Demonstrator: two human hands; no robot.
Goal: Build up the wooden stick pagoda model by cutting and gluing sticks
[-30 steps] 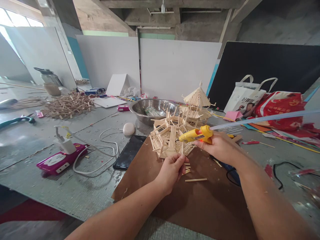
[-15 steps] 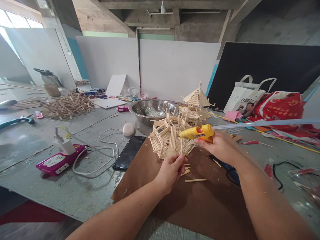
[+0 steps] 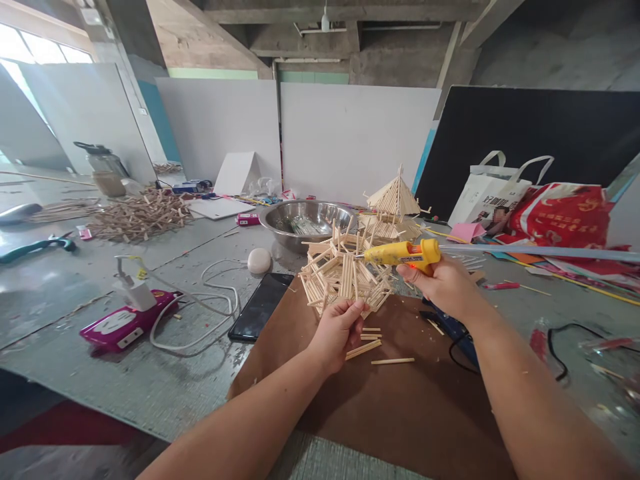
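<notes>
My left hand [image 3: 341, 328] is closed in a pinch on a thin wooden stick [image 3: 355, 283], hard to separate from the stick model behind it. In my right hand [image 3: 445, 287] is a yellow hot glue gun [image 3: 400, 255], its nozzle pointing left near the stick's upper end. A translucent glue stick [image 3: 540, 251] runs out of the gun's back to the right. Behind my left hand stands the many-sided wooden stick model [image 3: 320, 277]. Several short sticks [image 3: 393, 361] lie on the brown board [image 3: 415, 413] under my hands.
A metal bowl [image 3: 280, 230] and a peaked stick roof [image 3: 393, 193] stand behind the model. Left lie a black phone [image 3: 260, 307], a purple power strip [image 3: 123, 327] with a white cable, and a stick pile [image 3: 140, 217]. Bags [image 3: 560, 217] stand at the back right.
The glue gun has shifted slightly right and up, its nozzle now near the stick's upper end. My left hand has moved slightly left, uncovering more short sticks.
</notes>
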